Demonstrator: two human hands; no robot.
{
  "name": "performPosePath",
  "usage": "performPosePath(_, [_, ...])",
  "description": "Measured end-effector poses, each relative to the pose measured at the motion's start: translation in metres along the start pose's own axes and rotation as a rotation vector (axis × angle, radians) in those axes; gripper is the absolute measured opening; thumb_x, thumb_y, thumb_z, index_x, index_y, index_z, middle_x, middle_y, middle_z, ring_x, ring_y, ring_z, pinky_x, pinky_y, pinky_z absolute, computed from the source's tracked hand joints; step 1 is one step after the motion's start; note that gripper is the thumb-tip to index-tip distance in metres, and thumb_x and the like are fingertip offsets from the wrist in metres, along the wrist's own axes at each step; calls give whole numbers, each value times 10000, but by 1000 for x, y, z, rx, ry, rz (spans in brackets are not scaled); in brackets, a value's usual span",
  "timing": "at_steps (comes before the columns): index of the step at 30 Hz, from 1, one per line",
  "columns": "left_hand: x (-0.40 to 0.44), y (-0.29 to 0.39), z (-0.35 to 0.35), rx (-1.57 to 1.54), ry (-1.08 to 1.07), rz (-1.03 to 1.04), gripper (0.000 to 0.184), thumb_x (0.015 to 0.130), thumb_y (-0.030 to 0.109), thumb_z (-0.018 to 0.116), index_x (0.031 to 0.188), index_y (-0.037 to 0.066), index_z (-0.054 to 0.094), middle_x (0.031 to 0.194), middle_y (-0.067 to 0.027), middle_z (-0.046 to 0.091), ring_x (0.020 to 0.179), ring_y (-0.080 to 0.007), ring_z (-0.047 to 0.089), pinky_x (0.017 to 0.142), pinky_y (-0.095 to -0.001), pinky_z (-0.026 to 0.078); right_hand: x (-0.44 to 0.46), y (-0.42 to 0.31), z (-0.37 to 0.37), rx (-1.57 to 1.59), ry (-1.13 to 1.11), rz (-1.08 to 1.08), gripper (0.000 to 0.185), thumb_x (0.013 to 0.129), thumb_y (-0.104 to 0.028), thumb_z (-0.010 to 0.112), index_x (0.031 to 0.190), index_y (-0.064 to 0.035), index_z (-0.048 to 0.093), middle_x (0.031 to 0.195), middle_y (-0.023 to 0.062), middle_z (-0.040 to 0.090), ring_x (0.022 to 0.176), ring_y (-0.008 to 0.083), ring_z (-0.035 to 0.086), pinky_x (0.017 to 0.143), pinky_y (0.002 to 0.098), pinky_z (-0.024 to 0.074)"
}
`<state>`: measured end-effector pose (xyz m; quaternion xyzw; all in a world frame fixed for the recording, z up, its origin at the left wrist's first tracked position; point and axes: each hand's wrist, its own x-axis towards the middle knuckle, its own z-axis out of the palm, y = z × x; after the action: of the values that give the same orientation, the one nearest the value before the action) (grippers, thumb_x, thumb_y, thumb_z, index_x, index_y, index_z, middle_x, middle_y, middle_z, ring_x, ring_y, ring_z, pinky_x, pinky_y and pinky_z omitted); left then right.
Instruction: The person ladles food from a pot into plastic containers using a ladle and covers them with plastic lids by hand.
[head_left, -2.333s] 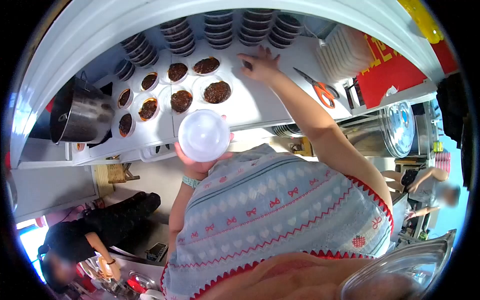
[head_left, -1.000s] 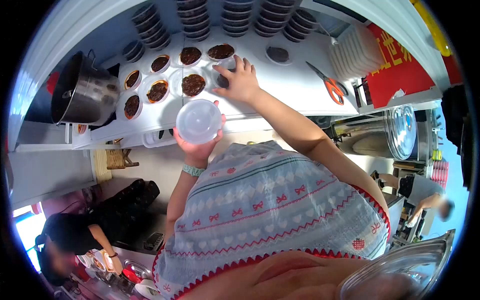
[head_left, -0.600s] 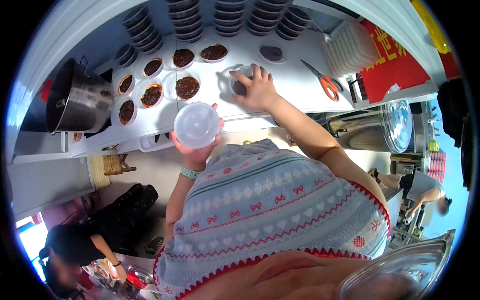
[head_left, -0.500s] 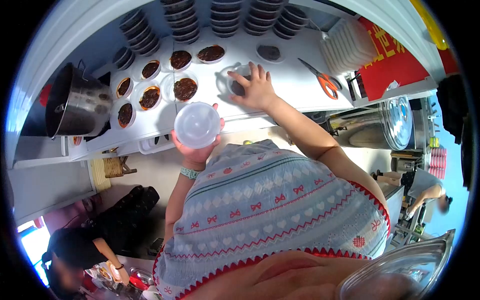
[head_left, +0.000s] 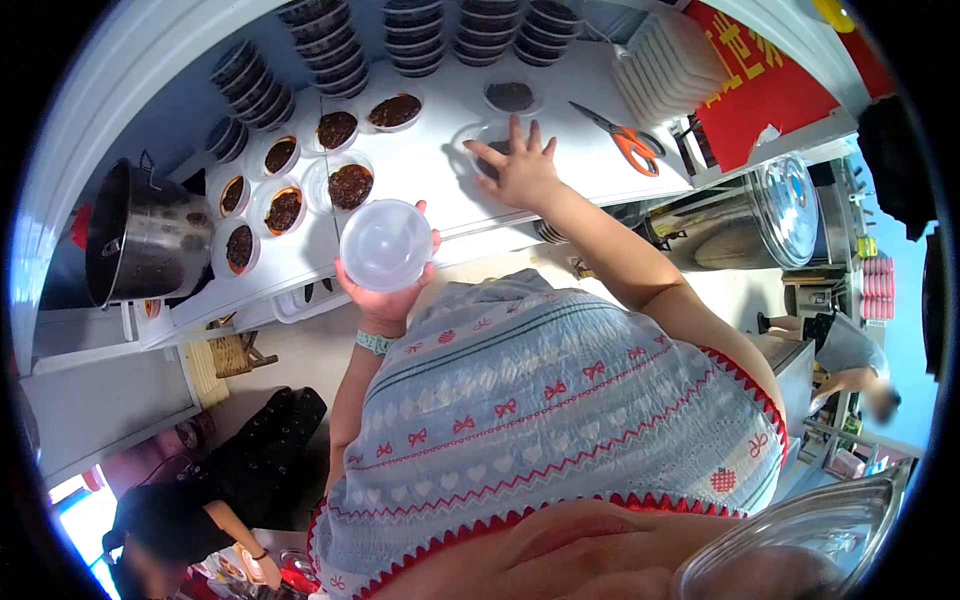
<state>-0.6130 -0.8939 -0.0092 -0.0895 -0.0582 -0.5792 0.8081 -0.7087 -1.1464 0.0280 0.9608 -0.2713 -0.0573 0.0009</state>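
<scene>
My left hand [head_left: 383, 306] is wrapped round a translucent round plastic lid or shallow container [head_left: 388, 245], with fingertips at its rim; I cannot tell which it is, or whether several are stacked. Over a round plastic bowl [head_left: 487, 140] on the white counter, my right hand [head_left: 525, 178] lies with fingers spread and covers much of it. Behind that stands another covered bowl [head_left: 511, 97] with dark contents. To the left are several bowls of dark red-brown sauce, such as one bowl [head_left: 350, 187] near the counter's front edge.
Stacks of filled tubs [head_left: 412, 35] line the counter's back. Orange-handled scissors [head_left: 635, 150] lie right, beside a stack of white containers [head_left: 668, 70]. A steel pot [head_left: 150, 235] stands left. One person in black [head_left: 215, 480] is at lower left, another [head_left: 850, 365] far right.
The view has shifted, so the counter appears further left and a little higher. My right hand's fingers are spread over the same bowl; my left hand keeps its hold.
</scene>
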Motion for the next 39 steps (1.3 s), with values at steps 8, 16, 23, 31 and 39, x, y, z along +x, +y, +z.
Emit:
performPosePath(8, [5, -13, 12, 208, 126, -61, 905, 760, 682, 582, 1491, 244, 275, 1571, -150, 155, 1318, -452, 330, 922, -612, 459, -38, -4, -21, 318, 322, -284, 856, 843, -625, 569, 1528, -235, 237, 1538, 313, 151, 1409, 545, 104, 1063, 722, 112])
performPosePath(16, [5, -25, 2, 487, 233, 78, 792, 890, 668, 334, 1480, 141, 299, 1480, -126, 372, 1355, -336, 374, 1119, -494, 296, -59, -65, -56, 575, 108, -724, 978, 649, -413, 800, 1477, -188, 331, 1459, 303, 310, 1278, 500, 406, 1038, 515, 393])
performPosePath(23, [-5, -20, -2, 532, 275, 164, 852, 849, 661, 430, 1487, 117, 276, 1479, -130, 367, 1351, -326, 386, 1115, -479, 319, -53, -76, -58, 636, 66, -756, 891, 651, -329, 797, 1423, -156, 387, 1438, 263, 361, 1260, 452, 451, 1028, 456, 422])
performPosePath(31, [-21, -6, 16, 319, 151, 112, 910, 813, 744, 419, 1492, 156, 274, 1496, -149, 339, 1298, -442, 399, 940, -555, 449, 52, -73, -51, 991, 266, -591, 785, 717, -356, 759, 1395, -143, 426, 1419, 239, 385, 1312, 408, 390, 1061, 459, 372])
performPosePath(39, [-39, -4, 36, 385, 355, 259, 946, 775, 777, 460, 1481, 170, 295, 1500, -158, 332, 1228, -424, 457, 781, -443, 530, 186, -86, 2, 164, 289, -297, 745, 733, -631, 611, 1406, -351, 460, 1518, 274, 235, 1382, 486, 233, 1121, 523, 266])
